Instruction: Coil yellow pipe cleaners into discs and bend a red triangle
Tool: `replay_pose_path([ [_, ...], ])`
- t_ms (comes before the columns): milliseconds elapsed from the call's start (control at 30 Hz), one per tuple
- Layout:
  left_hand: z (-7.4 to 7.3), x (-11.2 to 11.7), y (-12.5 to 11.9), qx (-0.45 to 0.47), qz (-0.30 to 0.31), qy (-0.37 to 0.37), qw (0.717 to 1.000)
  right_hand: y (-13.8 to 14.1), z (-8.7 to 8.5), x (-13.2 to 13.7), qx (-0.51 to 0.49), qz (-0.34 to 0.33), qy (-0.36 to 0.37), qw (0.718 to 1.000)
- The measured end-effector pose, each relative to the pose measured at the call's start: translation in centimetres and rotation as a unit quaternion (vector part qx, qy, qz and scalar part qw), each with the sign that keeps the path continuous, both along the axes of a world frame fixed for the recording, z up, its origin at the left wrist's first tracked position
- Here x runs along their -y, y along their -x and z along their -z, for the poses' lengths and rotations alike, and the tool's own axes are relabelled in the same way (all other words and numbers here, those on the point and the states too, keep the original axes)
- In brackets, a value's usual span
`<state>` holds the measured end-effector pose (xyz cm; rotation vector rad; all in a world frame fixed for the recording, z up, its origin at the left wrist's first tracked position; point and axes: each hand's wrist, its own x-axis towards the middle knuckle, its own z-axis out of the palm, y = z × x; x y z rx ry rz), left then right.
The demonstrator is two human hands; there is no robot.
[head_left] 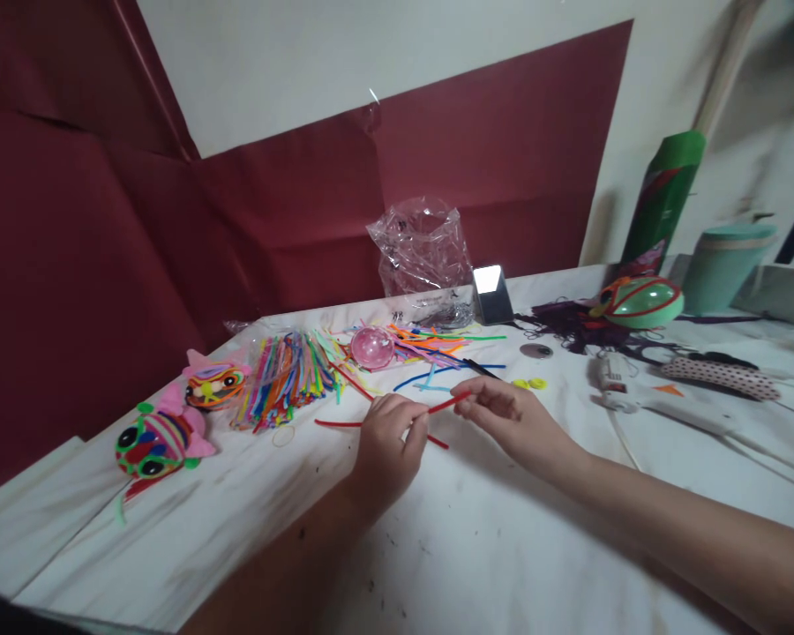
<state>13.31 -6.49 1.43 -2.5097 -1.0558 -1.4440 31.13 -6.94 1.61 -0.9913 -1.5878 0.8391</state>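
Note:
My left hand (392, 441) is closed, pinching a red pipe cleaner (448, 402) between thumb and fingers. The fingertips of my right hand (509, 413) grip that same pipe cleaner near its right end. Beyond my left hand, a red length slants up to the left; whether it belongs to the held piece I cannot tell. Another red pipe cleaner (337, 424) shows on the table on both sides of my left hand, its middle hidden. Behind my hands lie blue pipe cleaners (423, 373) and a clear pink ball (371, 347).
Bundled pipe cleaners (291, 379) and two decorated fish-like figures (152, 445) sit left. A plastic bag (423, 251) and a phone (493, 295) stand behind. To the right are yellow pieces (535, 384), a glue gun (615, 384), a green decorated ball (648, 302) and a lidded tub (731, 269).

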Motion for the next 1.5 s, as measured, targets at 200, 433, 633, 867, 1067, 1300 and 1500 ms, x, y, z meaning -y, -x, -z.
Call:
replay_pose_path([
  [200,-0.7,1.0,-0.7,0.03,0.022,0.016,0.999,1.3,-0.5,1.4,-0.07,-0.081,0.035,0.994],
  [433,-1.7,1.9,-1.1,0.049,0.03,0.034,0.998,1.4,-0.6,2.3,-0.013,-0.021,-0.101,0.995],
  [633,-2.2,2.3,-1.1,0.101,0.021,0.054,0.993,1.3,0.0,3.0,0.113,-0.037,-0.353,0.928],
  [867,-2.0,1.4,-0.2,0.08,0.033,0.028,0.996,0.9,-1.2,2.8,0.054,0.026,-0.087,0.994],
  [1067,-1.7,1.8,-0.9,0.053,0.045,0.002,0.998,1.6,-1.1,2.3,0.003,-0.078,0.075,0.994],
  [1300,-1.3,2.1,-1.3,0.056,0.051,0.106,0.991,2.0,-0.3,2.3,-0.039,-0.065,0.089,0.993],
  [1500,-0.8,1.9,-1.2,0.008,0.015,0.13,0.991,1.8,-0.3,2.0,-0.047,-0.064,0.101,0.992],
])
